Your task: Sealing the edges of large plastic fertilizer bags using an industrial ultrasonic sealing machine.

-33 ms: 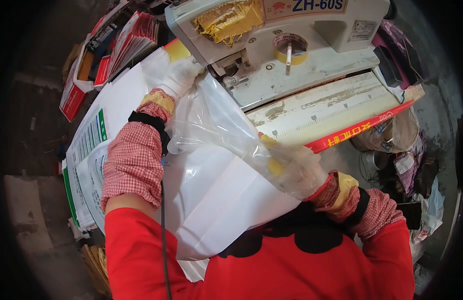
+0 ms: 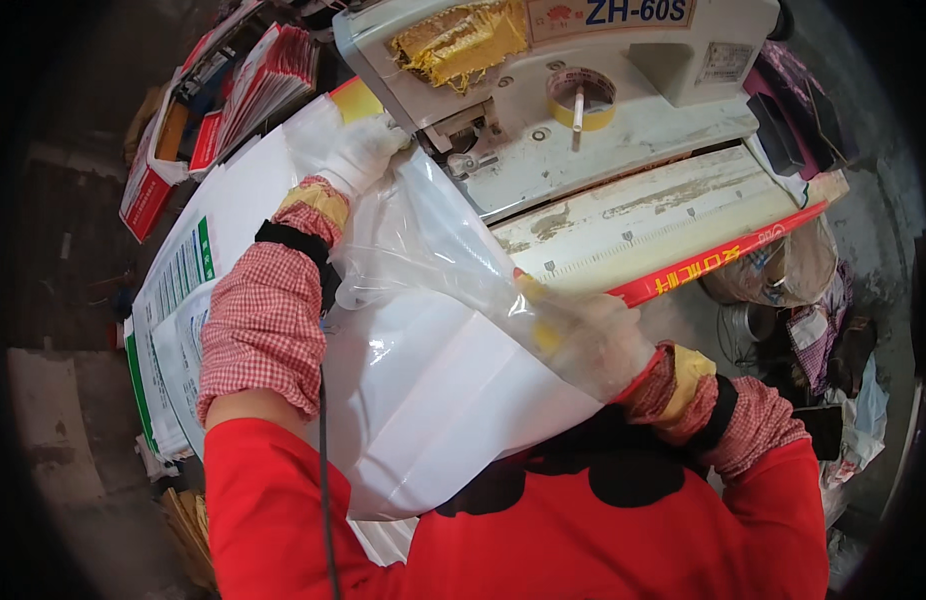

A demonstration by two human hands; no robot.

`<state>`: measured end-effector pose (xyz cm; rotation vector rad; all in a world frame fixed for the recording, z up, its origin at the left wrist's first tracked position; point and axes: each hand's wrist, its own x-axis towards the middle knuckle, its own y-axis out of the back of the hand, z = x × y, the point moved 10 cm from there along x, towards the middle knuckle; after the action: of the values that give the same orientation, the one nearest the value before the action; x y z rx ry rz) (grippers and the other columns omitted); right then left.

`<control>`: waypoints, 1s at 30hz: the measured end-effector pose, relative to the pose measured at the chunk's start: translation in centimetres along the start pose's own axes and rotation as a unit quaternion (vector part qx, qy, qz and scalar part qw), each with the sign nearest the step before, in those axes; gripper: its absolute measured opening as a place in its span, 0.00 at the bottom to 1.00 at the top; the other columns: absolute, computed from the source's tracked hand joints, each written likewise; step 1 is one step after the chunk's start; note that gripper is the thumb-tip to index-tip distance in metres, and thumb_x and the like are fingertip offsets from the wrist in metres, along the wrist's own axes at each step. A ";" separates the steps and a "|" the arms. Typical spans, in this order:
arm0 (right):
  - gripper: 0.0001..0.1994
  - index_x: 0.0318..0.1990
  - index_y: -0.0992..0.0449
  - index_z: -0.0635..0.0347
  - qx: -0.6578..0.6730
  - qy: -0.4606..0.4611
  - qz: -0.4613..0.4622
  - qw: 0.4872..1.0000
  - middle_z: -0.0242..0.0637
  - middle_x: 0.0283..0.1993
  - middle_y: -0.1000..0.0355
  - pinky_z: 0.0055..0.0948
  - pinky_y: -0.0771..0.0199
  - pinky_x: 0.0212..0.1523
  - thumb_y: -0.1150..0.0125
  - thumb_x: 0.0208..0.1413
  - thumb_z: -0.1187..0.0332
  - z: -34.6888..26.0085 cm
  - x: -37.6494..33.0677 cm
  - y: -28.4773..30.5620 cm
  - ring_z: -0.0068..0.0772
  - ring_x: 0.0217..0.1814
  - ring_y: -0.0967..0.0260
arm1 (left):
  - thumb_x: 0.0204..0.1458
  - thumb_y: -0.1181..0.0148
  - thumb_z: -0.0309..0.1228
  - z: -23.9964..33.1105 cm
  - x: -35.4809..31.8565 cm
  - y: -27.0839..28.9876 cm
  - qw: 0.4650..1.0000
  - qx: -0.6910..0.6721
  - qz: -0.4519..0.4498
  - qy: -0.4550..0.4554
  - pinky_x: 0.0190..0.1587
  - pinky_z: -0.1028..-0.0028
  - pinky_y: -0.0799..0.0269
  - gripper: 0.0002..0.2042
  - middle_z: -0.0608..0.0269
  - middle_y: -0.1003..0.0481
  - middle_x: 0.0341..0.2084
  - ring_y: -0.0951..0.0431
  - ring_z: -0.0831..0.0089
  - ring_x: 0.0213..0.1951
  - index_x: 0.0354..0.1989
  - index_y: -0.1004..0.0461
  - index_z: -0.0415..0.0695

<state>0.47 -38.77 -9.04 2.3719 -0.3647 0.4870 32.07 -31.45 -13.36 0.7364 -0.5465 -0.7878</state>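
Note:
A white woven bag [image 2: 423, 400] with a clear plastic liner [image 2: 423, 255] spreads in front of me, its upper edge along the base of an industrial sewing machine [image 2: 403, 60]. By the machine's needle end, my left hand [image 2: 358, 155], in a whitish glove, is closed on the bag's upper corner. My right hand [image 2: 598, 340] grips the right end of the bag's edge. Clear film appears to lie over its glove, and yellow patches show on its fingers. The fingertips of both hands are partly hidden.
Printed white bags [image 2: 193, 270] lie stacked at the left. Folded red-and-white packs [image 2: 268, 95] stand behind them. On the machine rests a yellow tape roll [image 2: 581, 98] with a white stick across it. A red-fronted ledge with ruler marks [image 2: 633, 235] runs right. A cable [image 2: 326, 450] hangs near my left arm.
My left forearm has shifted slightly to the left. Both hands keep their hold in nearly the same places.

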 end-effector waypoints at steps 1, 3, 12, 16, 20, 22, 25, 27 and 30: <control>0.18 0.48 0.28 0.58 -0.041 -0.009 -0.055 0.998 0.45 0.32 0.25 0.37 0.25 0.30 0.40 0.53 0.60 0.4 0.0 -0.9 0.46 0.33 0.26 | 0.51 0.46 0.31 0.8 0.0 0.2 0.999 0.020 -0.006 -0.026 0.35 0.67 0.29 0.07 0.57 0.26 0.25 0.25 0.60 0.28 0.35 0.24 0.46; 0.17 0.48 0.30 0.57 -0.123 -0.048 -0.170 0.977 0.44 0.31 0.26 0.40 0.27 0.26 0.43 0.55 0.58 1.6 -0.5 -2.8 0.47 0.32 0.26 | 0.53 0.47 0.33 5.2 -1.8 0.9 0.944 0.236 0.015 -0.230 0.37 0.65 0.29 0.09 0.56 0.25 0.27 0.24 0.57 0.30 0.40 0.25 0.48; 0.22 0.56 0.34 0.51 -0.193 -0.292 -0.471 0.810 0.43 0.44 0.25 0.37 0.28 0.46 0.59 0.62 0.50 3.4 -5.3 -6.0 0.46 0.49 0.29 | 0.53 0.47 0.39 4.9 -4.7 -1.0 0.930 0.310 -0.187 0.056 0.39 0.61 0.27 0.12 0.49 0.23 0.31 0.23 0.52 0.35 0.38 0.23 0.47; 0.22 0.55 0.31 0.53 0.059 -0.383 -0.318 0.865 0.46 0.46 0.26 0.37 0.30 0.50 0.55 0.57 0.53 4.4 -5.8 -6.0 0.48 0.50 0.30 | 0.53 0.47 0.39 5.1 -2.6 -1.3 0.948 0.258 -0.182 -0.037 0.41 0.64 0.28 0.12 0.49 0.23 0.31 0.23 0.52 0.36 0.37 0.22 0.46; 0.22 0.58 0.34 0.58 0.065 0.059 -0.173 0.981 0.46 0.51 0.29 0.32 0.30 0.50 0.59 0.56 0.67 1.0 -1.1 -4.6 0.41 0.50 0.30 | 0.51 0.45 0.38 0.8 2.0 2.9 0.949 0.296 -0.106 0.000 0.42 0.66 0.28 0.12 0.50 0.23 0.31 0.22 0.55 0.36 0.38 0.22 0.46; 0.19 0.56 0.32 0.59 0.056 0.021 -0.219 0.974 0.44 0.50 0.29 0.32 0.29 0.48 0.58 0.58 0.68 3.9 1.1 -7.1 0.37 0.47 0.29 | 0.50 0.44 0.39 -0.9 5.0 6.3 0.969 0.236 -0.035 0.070 0.42 0.67 0.29 0.13 0.52 0.23 0.31 0.22 0.57 0.36 0.40 0.23 0.47; 0.15 0.46 0.25 0.58 -0.115 -0.006 -0.211 0.971 0.44 0.42 0.25 0.37 0.28 0.43 0.54 0.58 0.61 6.7 8.2 -11.6 0.42 0.40 0.27 | 0.51 0.45 0.39 0.6 6.5 10.9 0.928 0.368 0.004 0.052 0.41 0.68 0.29 0.13 0.55 0.22 0.32 0.22 0.59 0.36 0.43 0.24 0.49; 0.14 0.38 0.22 0.56 -0.221 0.046 -0.117 0.967 0.43 0.34 0.25 0.42 0.26 0.40 0.53 0.55 0.60 5.0 11.9 -12.2 0.47 0.35 0.27 | 0.48 0.44 0.33 4.9 5.4 10.9 0.907 0.412 -0.024 -0.082 0.40 0.66 0.28 0.11 0.55 0.23 0.31 0.23 0.56 0.35 0.39 0.23 0.45; 0.15 0.37 0.19 0.52 -0.268 0.015 -0.208 0.940 0.38 0.30 0.23 0.42 0.25 0.39 0.52 0.53 0.59 5.9 14.3 -12.5 0.44 0.33 0.25 | 0.46 0.42 0.30 11.1 0.8 8.8 0.870 0.451 -0.098 -0.174 0.40 0.64 0.29 0.09 0.54 0.24 0.29 0.25 0.53 0.35 0.35 0.24 0.41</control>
<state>19.46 -35.43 -13.99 1.8323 0.0301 0.1889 28.75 -31.99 0.45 1.5462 -1.2206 -0.8477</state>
